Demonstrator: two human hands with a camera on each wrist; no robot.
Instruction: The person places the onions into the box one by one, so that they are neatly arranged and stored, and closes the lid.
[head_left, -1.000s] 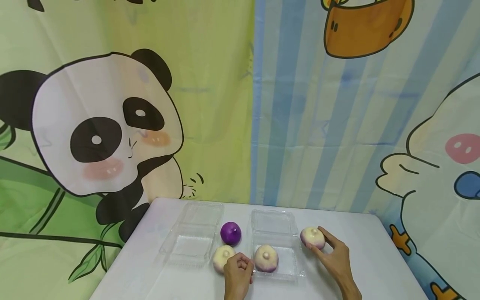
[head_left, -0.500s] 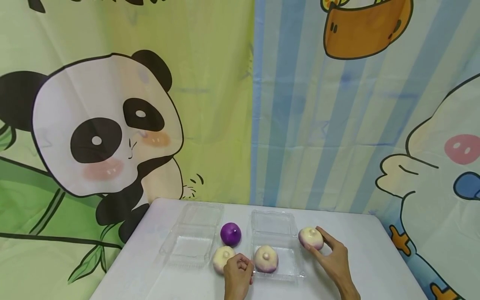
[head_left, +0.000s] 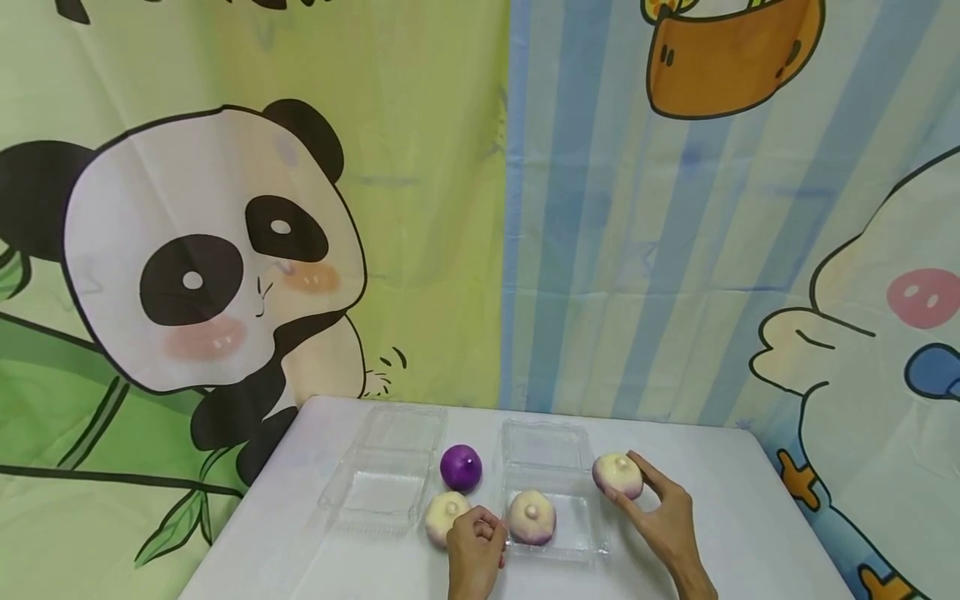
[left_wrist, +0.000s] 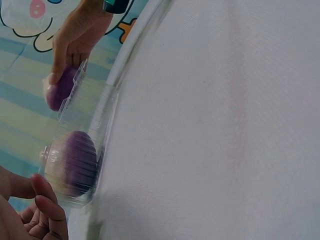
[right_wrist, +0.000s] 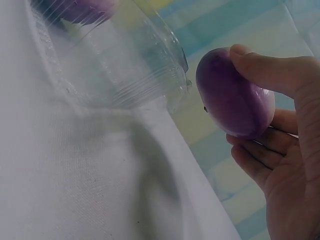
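Observation:
My right hand (head_left: 663, 517) holds a model turnip (head_left: 618, 476), white above and purple below, between thumb and fingers, just right of an open clear plastic clamshell box (head_left: 581, 533). In the right wrist view this turnip (right_wrist: 232, 95) shows its glossy purple side, off the table. A second turnip (head_left: 532, 517) sits in the left part of that box. Beside the box's left edge rests my left hand (head_left: 477, 546), fingers loosely curled, with nothing visible held; whether it touches the rim is unclear. Partly behind this hand lies a third turnip (head_left: 444, 512).
A round, glossy purple thing (head_left: 461, 468) lies between the boxes. Another clear clamshell box (head_left: 386, 496), lid open, stands on the left of the white table (head_left: 285, 533). Cartoon-printed curtains (head_left: 435, 250) hang behind the table.
My right hand has moved slightly left with its turnip, closer to the right-hand box. The left hand and the things on the table have stayed in place.

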